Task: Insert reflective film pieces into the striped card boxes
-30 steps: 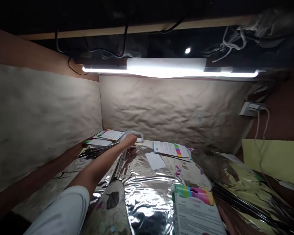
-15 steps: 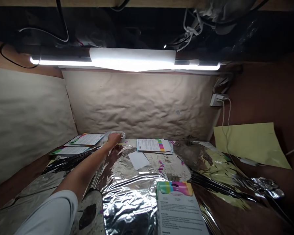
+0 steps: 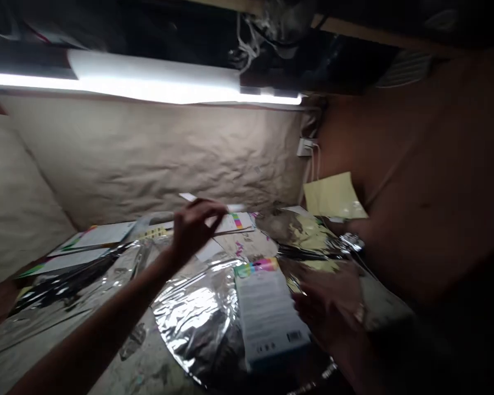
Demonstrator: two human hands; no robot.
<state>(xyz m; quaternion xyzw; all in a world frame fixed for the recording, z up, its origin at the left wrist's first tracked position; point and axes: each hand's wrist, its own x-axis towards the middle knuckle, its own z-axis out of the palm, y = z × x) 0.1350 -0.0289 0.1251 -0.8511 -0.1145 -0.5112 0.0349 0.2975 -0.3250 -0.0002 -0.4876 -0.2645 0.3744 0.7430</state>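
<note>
My left hand [image 3: 197, 222] is raised over the back of the table, its fingers pinched on a thin white piece [image 3: 235, 208] that sticks out past the fingertips; blur hides what kind it is. A white end also shows behind the knuckles. Just behind and below this hand is a stack of printed cards [image 3: 241, 222] with a rainbow stripe. My right hand [image 3: 333, 321], dark and smeared by motion, is at the right edge of an upright-printed card pack [image 3: 267, 310] with a colourful top. Whether it touches the pack is unclear.
Shiny silver film [image 3: 189, 307] covers much of the table. More printed cards [image 3: 102, 235] lie at the back left, near a small yellow sheet [image 3: 154, 232]. A yellow paper [image 3: 335, 195] leans at the right wall below a socket [image 3: 306, 147]. A tube light [image 3: 156, 88] hangs above.
My left hand has lifted from the clear plastic at the back and moved right, now with a white piece. My right hand has come into view. The view has turned right.
</note>
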